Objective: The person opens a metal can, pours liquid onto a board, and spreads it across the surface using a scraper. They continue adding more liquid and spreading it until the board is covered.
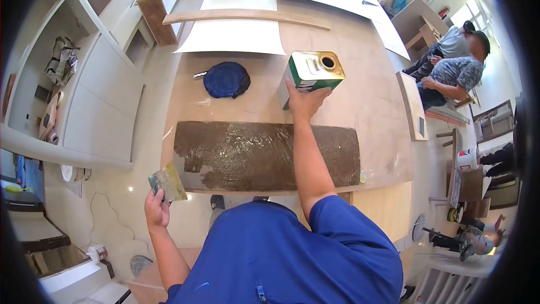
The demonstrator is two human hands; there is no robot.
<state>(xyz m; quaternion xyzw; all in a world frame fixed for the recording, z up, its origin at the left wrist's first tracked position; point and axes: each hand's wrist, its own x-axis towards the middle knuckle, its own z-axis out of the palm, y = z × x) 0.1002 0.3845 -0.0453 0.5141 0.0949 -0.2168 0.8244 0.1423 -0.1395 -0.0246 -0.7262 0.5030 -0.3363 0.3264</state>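
Observation:
A brown panel with a wet, glossy coating lies along the near edge of the wooden table; its left part looks patchy. My left hand holds a flat, stained spreader just off the panel's left end. Beyond the panel stands a green and white metal can with a gold top and a round dark opening. My right hand rests against the can's near side, fingers spread along it. A round dark blue cloth item lies left of the can.
White sheets and a long wooden strip lie at the table's far side. Two people sit at the right, another person is lower right. A white cabinet stands at the left.

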